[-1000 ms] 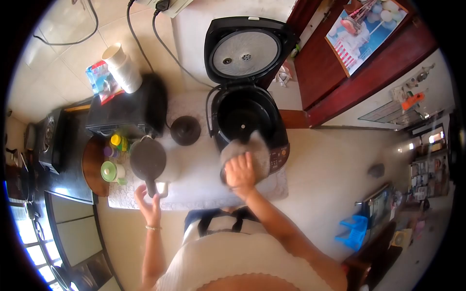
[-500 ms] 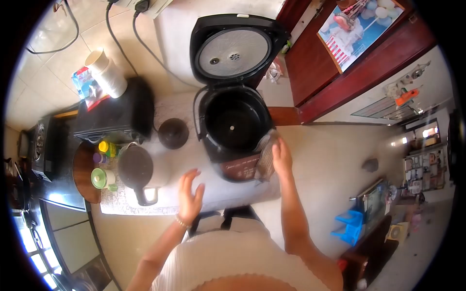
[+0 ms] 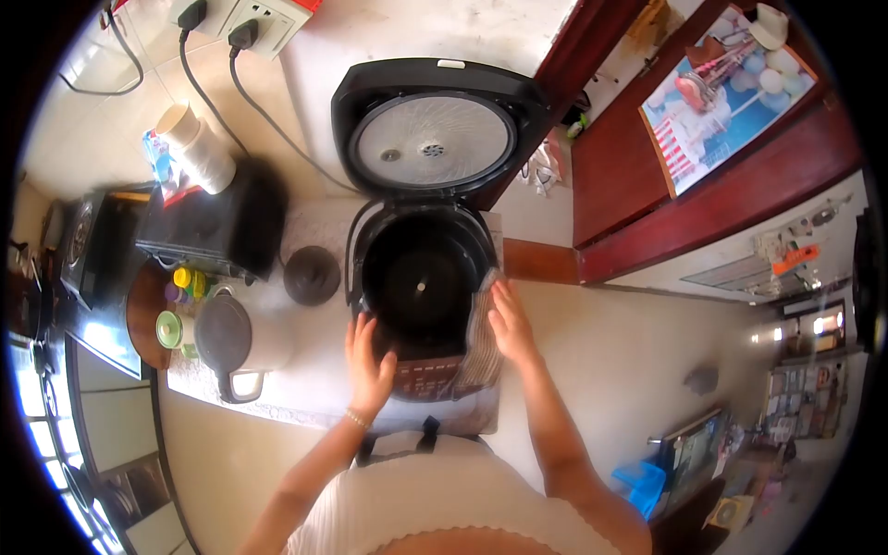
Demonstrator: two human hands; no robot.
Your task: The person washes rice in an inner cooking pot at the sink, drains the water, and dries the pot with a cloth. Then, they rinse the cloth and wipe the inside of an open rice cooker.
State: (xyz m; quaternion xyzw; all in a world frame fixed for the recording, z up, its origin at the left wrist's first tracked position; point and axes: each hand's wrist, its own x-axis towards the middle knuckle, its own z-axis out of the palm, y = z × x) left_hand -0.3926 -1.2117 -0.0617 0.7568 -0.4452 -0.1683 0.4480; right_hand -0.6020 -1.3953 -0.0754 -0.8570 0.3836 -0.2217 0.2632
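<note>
Two hands at an open rice cooker

A person's left hand (image 3: 372, 368), fingers spread and partly curled, rests against the near left side of a black rice cooker (image 3: 427, 287) on a cloth-covered table (image 3: 314, 370). The right hand (image 3: 511, 324), loosely open with fingers extended, presses a grey cloth (image 3: 479, 340) to the cooker's right side. The raised lid (image 3: 435, 134) shows a silvery inner plate. Left of the cooker are a round dark lid (image 3: 312, 276) and a handled jug (image 3: 242, 340).
</note>
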